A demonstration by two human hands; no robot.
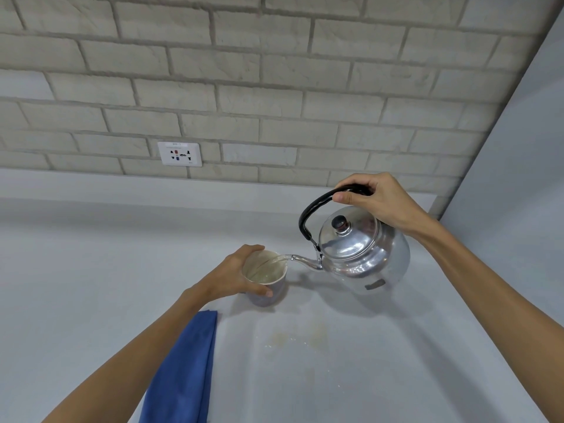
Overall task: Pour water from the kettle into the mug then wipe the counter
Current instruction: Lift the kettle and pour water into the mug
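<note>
Shiny round steel kettle with black arched handle, lifted clear of the pale grey tabletop and tilted spout-down, right hand in a closed grip around the handle top. Thin stream of water running into the small white mug, standing on the tabletop, left hand wrapped around its side. Folded blue cloth lying near, beneath the left forearm.
</note>
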